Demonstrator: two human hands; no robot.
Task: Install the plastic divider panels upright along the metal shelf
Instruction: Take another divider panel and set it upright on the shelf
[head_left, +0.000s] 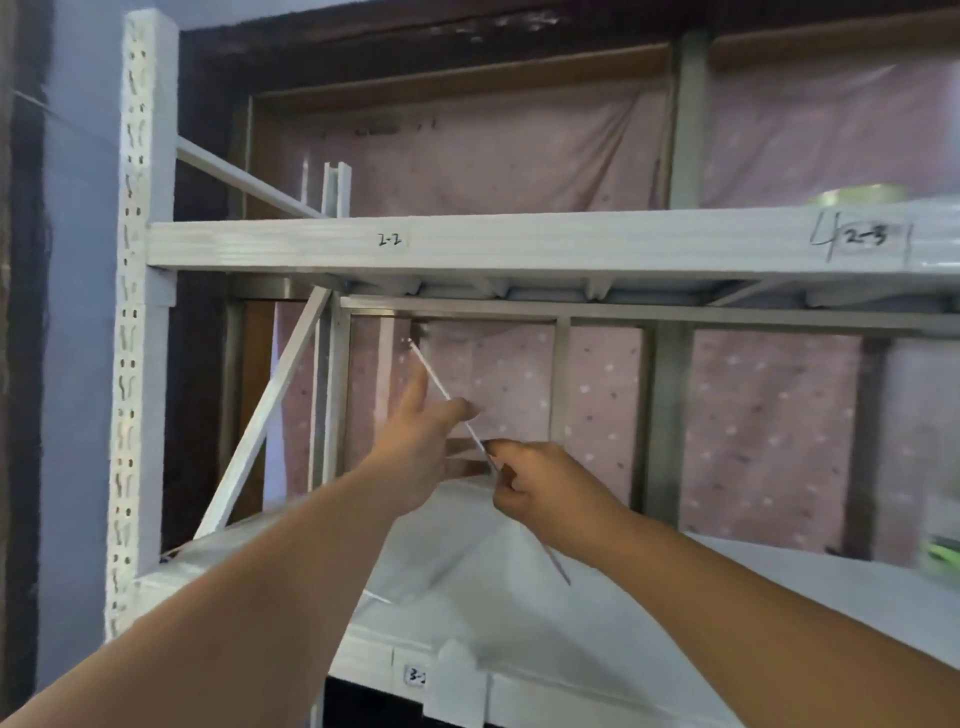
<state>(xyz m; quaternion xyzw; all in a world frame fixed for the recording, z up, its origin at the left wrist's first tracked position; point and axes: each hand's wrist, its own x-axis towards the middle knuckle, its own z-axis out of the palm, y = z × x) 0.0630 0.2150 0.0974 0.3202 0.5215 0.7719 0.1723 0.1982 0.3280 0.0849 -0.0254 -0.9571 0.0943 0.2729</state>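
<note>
A thin clear plastic divider panel (440, 385) is seen almost edge-on as a slanted line, leaning from upper left to lower right above the lower white metal shelf (779, 587). My left hand (415, 452) grips it midway, thumb on the near side, fingers blurred through the plastic. My right hand (540, 491) pinches the panel's edge just below. The panel's top corner reaches close to the underside of the upper beam (519, 241), marked 2-2 and 2-3.
A perforated white upright post (140, 312) and a diagonal brace (265, 415) close the left side. Pink dotted fabric (769, 415) hangs behind. A round tin (857, 195) sits on the upper shelf; green items (941, 553) lie at the far right. A white plastic piece (457, 675) sits at the front edge.
</note>
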